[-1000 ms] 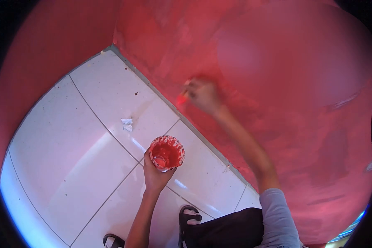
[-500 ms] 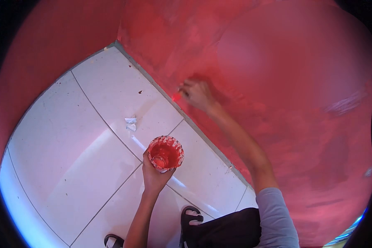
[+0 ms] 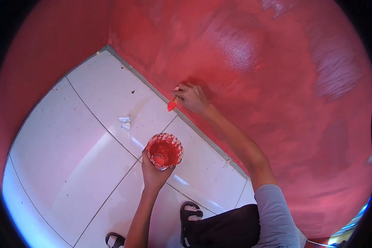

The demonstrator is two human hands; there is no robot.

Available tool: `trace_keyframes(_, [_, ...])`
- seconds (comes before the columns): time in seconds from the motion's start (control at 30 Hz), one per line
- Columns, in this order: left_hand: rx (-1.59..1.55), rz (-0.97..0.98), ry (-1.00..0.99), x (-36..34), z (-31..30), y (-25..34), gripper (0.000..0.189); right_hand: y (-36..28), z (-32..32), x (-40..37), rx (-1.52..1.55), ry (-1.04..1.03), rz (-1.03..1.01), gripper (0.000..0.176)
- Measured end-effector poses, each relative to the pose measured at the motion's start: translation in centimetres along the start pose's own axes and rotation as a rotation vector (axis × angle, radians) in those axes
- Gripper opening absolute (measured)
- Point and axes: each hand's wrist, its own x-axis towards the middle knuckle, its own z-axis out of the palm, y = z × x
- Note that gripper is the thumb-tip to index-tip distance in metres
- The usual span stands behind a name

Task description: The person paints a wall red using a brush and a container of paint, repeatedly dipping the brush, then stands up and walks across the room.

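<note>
My left hand (image 3: 156,175) is wrapped round a paint-smeared cup (image 3: 176,142) with red paint (image 3: 165,149) inside, held over the tiled floor. Between the fingers of my right hand (image 3: 193,98) is a small paintbrush (image 3: 172,105), its bristles red and pointing down toward the floor. The brush overlaps the grey strip at the foot of the red wall (image 3: 252,103) in this view. Part of the brush handle is hidden by my fingers.
White floor tiles (image 3: 62,136) run up to the wall's base, where a grey edge strip (image 3: 202,130) follows the joint. Crumpled white scraps (image 3: 125,122) lie on the floor. A second red wall (image 3: 58,41) meets the first at a corner. My sandalled feet (image 3: 191,213) stand below.
My right hand has shifted slightly left and the brush tip has swung lower, off the wall's base. My left hand still holds the cup in nearly the same place. The view has shifted slightly.
</note>
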Motion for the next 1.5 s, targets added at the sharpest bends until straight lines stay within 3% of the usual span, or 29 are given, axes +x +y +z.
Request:
trace_keyframes(0.03, [0.0, 0.016, 0.005, -0.1, 0.1, -0.1, 0.084, -0.4, -0.2, -0.1, 0.048, -0.01, 0.02, 0.021])
trace_keyframes(0.07, [-0.002, 0.03, 0.011, -0.2, 0.1, -0.1, 0.086, 1.6, -1.3, 0.5, 0.011, 0.107, 0.07, 0.017])
trace_keyframes(0.1, [0.005, 0.019, 0.008, -0.2, 0.1, 0.0, 0.086, 4.1, -4.6, 2.6, -0.025, 0.22, 0.12, 0.015])
trace_keyframes(0.13, [0.01, 0.005, 0.007, -0.2, 0.1, 0.2, 0.086, 6.0, -8.1, 4.5, -0.112, 0.501, 0.063, 0.016])
trace_keyframes(0.17, [0.013, -0.007, 0.006, -0.2, 0.1, 0.4, 0.086, 6.7, -12.4, 6.1, -0.012, 0.563, 0.128, 0.017])
trace_keyframes(0.23, [0.021, 0.006, 0.011, -0.3, 0.1, 0.2, 0.087, 6.5, -18.0, 8.0, -0.219, 0.69, 0.211, 0.016])
trace_keyframes(0.33, [0.065, -0.015, 0.022, -0.5, 0.1, 0.5, 0.085, 5.6, -16.5, 6.6, -0.289, 0.623, 0.085, 0.016])
trace_keyframes(0.47, [0.077, 0.0, 0.021, -0.6, 0.1, 1.1, 0.085, 2.5, -0.8, -2.7, -0.163, 0.088, -0.004, 0.014])
trace_keyframes(0.53, [0.042, -0.013, 0.024, -0.6, 0.2, 1.3, 0.084, -0.4, -0.5, -4.1, 0.147, -0.122, 0.045, 0.009])
trace_keyframes(0.67, [0.007, 0.005, 0.012, -0.5, 0.3, 1.0, 0.083, 5.8, -9.3, 0.1, -0.019, 0.4, 0.216, 0.006])
trace_keyframes(0.7, [0.01, 0.016, 0.003, -0.5, 0.3, 0.8, 0.084, 6.1, -14.5, 2.0, 0.137, 0.496, 0.357, 0.004])
trace_keyframes(0.73, [0.01, 0.028, -0.006, -0.4, 0.3, 0.7, 0.084, 8.9, -16.8, 3.3, 0.159, 0.685, 0.178, 0.01])
trace_keyframes(0.77, [0.011, 0.04, -0.015, -0.4, 0.2, 0.5, 0.084, 8.6, -20.8, 4.5, 0.147, 0.765, 0.183, 0.011])
trace_keyframes(0.83, [-0.017, 0.031, -0.029, -0.4, 0.1, 0.5, 0.084, 7.0, -23.5, 5.6, 0.005, 0.783, 0.186, 0.014])
trace_keyframes(0.9, [-0.037, 0.019, -0.05, -0.2, -0.1, 0.5, 0.084, 4.0, -23.6, 6.0, -0.258, 0.657, 0.174, 0.016])
trace_keyframes(0.97, [-0.038, -0.003, -0.069, -0.1, -0.4, 0.4, 0.084, 2.7, -16.8, 3.3, -0.361, 0.36, 0.032, 0.015])
trace_keyframes(1.07, [-0.084, 0.023, -0.072, 0.0, -0.6, 1.5, 0.084, -0.7, -6.8, -3.3, -0.161, -0.072, 0.023, 0.019])
trace_keyframes(1.17, [-0.063, 0.037, -0.059, -0.2, -0.3, 1.5, 0.084, -1.2, -7.8, -3.4, 0.047, -0.086, 0.128, 0.012])
trace_keyframes(1.23, [-0.044, 0.051, -0.053, -0.4, 0.0, 0.9, 0.084, 2.6, -13.0, -0.4, -0.094, 0.24, 0.149, 0.016])
trace_keyframes(1.3, [-0.029, 0.057, -0.044, -0.4, 0.3, 0.8, 0.085, 6.1, -20.2, 2.6, -0.052, 0.553, 0.092, 0.017])
trace_keyframes(1.37, [-0.017, 0.061, -0.037, -0.4, 0.3, 1.0, 0.085, 4.1, -25.8, 4.5, -0.243, 0.569, 0.262, 0.017])
trace_keyframes(1.5, [-0.078, 0.032, -0.063, -0.4, 0.2, 1.2, 0.084, 2.6, -20.1, 0.4, -0.428, 0.318, 0.015, 0.017])
